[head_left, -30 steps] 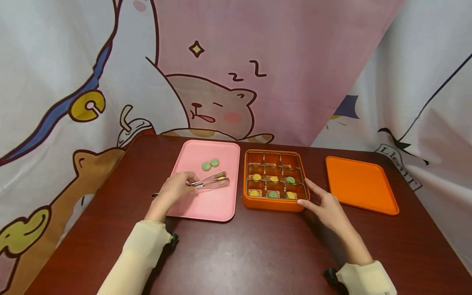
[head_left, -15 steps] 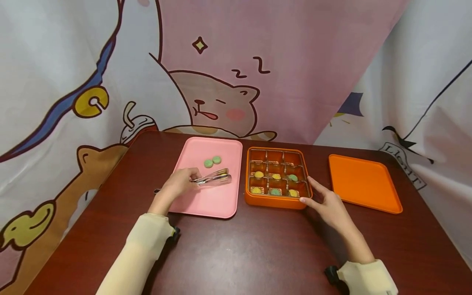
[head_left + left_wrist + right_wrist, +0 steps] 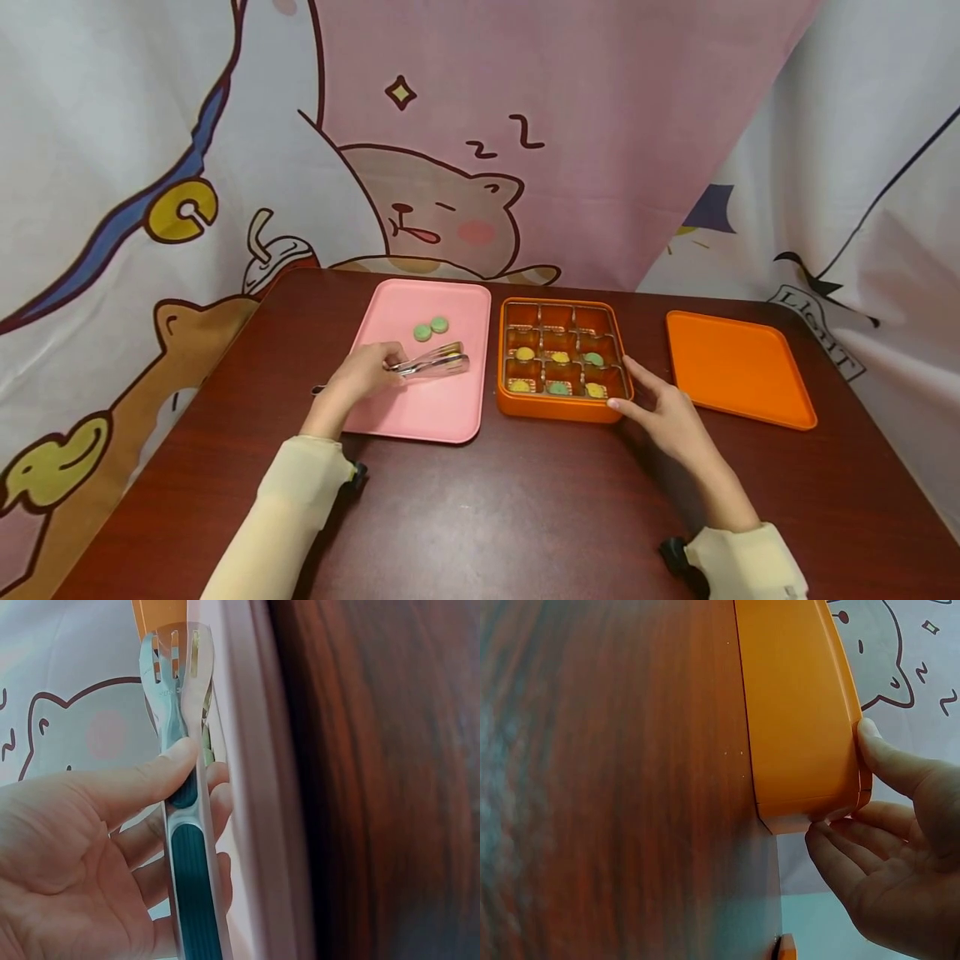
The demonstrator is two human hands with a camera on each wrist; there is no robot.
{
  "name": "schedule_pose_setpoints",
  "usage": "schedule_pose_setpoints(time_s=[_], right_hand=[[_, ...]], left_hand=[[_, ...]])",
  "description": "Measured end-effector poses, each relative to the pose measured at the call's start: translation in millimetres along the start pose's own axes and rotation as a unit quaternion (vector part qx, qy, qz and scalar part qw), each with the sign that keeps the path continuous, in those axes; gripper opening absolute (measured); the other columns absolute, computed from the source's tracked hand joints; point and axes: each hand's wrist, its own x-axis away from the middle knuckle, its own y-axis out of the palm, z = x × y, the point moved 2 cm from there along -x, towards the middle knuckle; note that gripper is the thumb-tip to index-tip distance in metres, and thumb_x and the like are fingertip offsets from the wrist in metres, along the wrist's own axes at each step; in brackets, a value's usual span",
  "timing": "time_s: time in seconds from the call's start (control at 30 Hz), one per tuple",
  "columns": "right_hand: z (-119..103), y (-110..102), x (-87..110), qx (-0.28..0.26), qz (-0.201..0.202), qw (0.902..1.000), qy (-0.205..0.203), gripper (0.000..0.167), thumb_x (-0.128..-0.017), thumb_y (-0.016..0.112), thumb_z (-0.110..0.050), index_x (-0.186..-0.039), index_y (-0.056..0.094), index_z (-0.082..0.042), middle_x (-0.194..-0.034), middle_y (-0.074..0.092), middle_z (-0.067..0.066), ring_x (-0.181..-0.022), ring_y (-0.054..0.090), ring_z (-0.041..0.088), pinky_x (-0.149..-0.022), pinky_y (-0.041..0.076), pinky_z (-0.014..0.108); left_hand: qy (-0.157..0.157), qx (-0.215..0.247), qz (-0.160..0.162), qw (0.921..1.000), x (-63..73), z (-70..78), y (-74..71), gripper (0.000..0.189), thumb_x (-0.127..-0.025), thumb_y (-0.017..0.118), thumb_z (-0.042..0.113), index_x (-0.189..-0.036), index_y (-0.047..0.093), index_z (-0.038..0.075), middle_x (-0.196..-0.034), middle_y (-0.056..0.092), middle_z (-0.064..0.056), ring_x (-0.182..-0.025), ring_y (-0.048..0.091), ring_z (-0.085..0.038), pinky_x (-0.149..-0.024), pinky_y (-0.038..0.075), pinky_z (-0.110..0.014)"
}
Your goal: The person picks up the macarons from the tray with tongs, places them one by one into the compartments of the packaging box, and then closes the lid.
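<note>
My left hand [image 3: 367, 368] grips metal serving tongs [image 3: 193, 870] with dark green grip inserts, thumb on one arm and fingers round the other. Over the pink tray [image 3: 408, 417], the slotted tong ends lie around a yellow macaron [image 3: 453, 354], mostly hidden by them. Two green macarons [image 3: 422, 332] lie just behind on the tray. With thumb and fingers, my right hand [image 3: 670, 417] holds the near right corner of an orange box [image 3: 555, 408]. Its clear divided insert has yellow macarons [image 3: 524, 354] and green macarons [image 3: 593, 359] in the middle and front rows.
An orange tray-like lid [image 3: 738, 371] lies flat at the right. The dark wooden table [image 3: 480, 517] carries everything, and a printed curtain [image 3: 585, 125] hangs behind its back edge.
</note>
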Motion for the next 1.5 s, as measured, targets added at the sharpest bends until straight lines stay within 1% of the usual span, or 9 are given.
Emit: schedule_pose_setpoints(time_s=[0.5, 0.77, 0.83, 1.0, 1.13, 1.33, 1.37, 1.47, 1.5], right_hand=[[0, 0, 1.5, -0.002, 0.001, 1.0000, 0.004, 0.076, -0.093, 0.070, -0.034, -0.154, 0.035, -0.005, -0.154, 0.039, 0.026, -0.138, 0.040, 0.049, -0.108, 0.034, 0.066], [0, 0, 1.4, -0.004, 0.002, 1.0000, 0.001, 0.075, -0.093, 0.070, -0.033, -0.153, 0.035, -0.004, -0.154, 0.039, 0.026, -0.139, 0.040, 0.049, -0.108, 0.033, 0.066], [0, 0, 1.4, -0.006, 0.001, 1.0000, 0.001, 0.075, -0.093, 0.070, -0.033, -0.154, 0.035, -0.004, -0.154, 0.039, 0.026, -0.138, 0.040, 0.049, -0.108, 0.034, 0.066], [1, 0, 1.3, -0.011, 0.000, 0.9999, 0.004, 0.075, -0.094, 0.069, -0.035, -0.154, 0.035, -0.005, -0.155, 0.038, 0.025, -0.138, 0.040, 0.048, -0.107, 0.035, 0.066], [1, 0, 1.6, -0.011, 0.003, 0.9999, 0.006, 0.075, -0.094, 0.069, -0.035, -0.154, 0.035, -0.006, -0.155, 0.038, 0.025, -0.136, 0.045, 0.046, -0.106, 0.038, 0.065], [2, 0, 2.2, -0.006, 0.004, 1.0000, 0.006, 0.075, -0.094, 0.069, -0.034, -0.154, 0.035, -0.006, -0.154, 0.039, 0.025, -0.120, 0.053, 0.039, -0.099, 0.043, 0.058], [2, 0, 2.1, -0.006, 0.003, 1.0000, 0.007, 0.075, -0.094, 0.069, -0.034, -0.154, 0.035, -0.006, -0.154, 0.039, 0.025, -0.113, 0.055, 0.040, -0.097, 0.044, 0.057], [2, 0, 1.7, -0.005, 0.002, 0.9999, 0.009, 0.075, -0.094, 0.069, -0.035, -0.154, 0.035, -0.007, -0.155, 0.038, 0.025, -0.112, 0.055, 0.040, -0.096, 0.044, 0.056], [3, 0, 1.6, -0.006, 0.002, 0.9999, 0.009, 0.075, -0.094, 0.069, -0.036, -0.154, 0.034, -0.007, -0.155, 0.038, 0.025, -0.117, 0.055, 0.041, -0.098, 0.043, 0.058]], left_hand=[[0.002, -0.001, 0.015, 0.9999, 1.8, 2.1, 3.5, 0.011, -0.082, 0.075, 0.004, -0.090, 0.070, 0.008, -0.090, 0.072, -0.009, -0.082, 0.060, -0.021, -0.077, 0.047, -0.036], [-0.030, 0.011, 0.018, 0.9993, 5.7, 1.1, 0.8, 0.012, -0.086, 0.072, 0.007, -0.097, 0.070, 0.010, -0.100, 0.073, -0.011, -0.090, 0.064, -0.025, -0.081, 0.049, -0.042], [-0.028, 0.010, 0.025, 0.9992, 5.6, 2.5, -1.1, 0.013, -0.088, 0.070, 0.006, -0.100, 0.070, 0.008, -0.103, 0.073, -0.013, -0.093, 0.066, -0.026, -0.082, 0.050, -0.044], [-0.004, 0.011, 0.057, 0.9983, 3.9, 9.5, -8.0, 0.014, -0.088, 0.070, 0.004, -0.102, 0.071, 0.004, -0.107, 0.073, -0.016, -0.099, 0.068, -0.031, -0.084, 0.053, -0.046], [0.008, 0.018, 0.080, 0.9966, 3.6, 17.1, -13.2, 0.016, -0.087, 0.072, 0.007, -0.103, 0.071, 0.005, -0.109, 0.072, -0.017, -0.102, 0.068, -0.033, -0.085, 0.051, -0.049], [0.012, 0.023, 0.098, 0.9949, 2.7, 26.1, -17.0, 0.020, -0.089, 0.073, 0.010, -0.108, 0.071, 0.006, -0.110, 0.072, -0.017, -0.098, 0.068, -0.031, -0.084, 0.050, -0.049], [0.012, 0.023, 0.101, 0.9945, 2.3, 27.5, -17.5, 0.020, -0.089, 0.073, 0.011, -0.109, 0.071, 0.006, -0.110, 0.072, -0.016, -0.098, 0.068, -0.031, -0.084, 0.050, -0.049], [0.012, 0.026, 0.110, 0.9935, 1.8, 33.0, -19.0, 0.022, -0.089, 0.074, 0.012, -0.110, 0.071, 0.006, -0.110, 0.072, -0.016, -0.095, 0.067, -0.030, -0.083, 0.049, -0.047], [0.013, 0.025, 0.113, 0.9932, 1.3, 34.9, -19.2, 0.023, -0.088, 0.074, 0.012, -0.111, 0.072, 0.006, -0.110, 0.072, -0.015, -0.094, 0.066, -0.029, -0.083, 0.049, -0.047]])
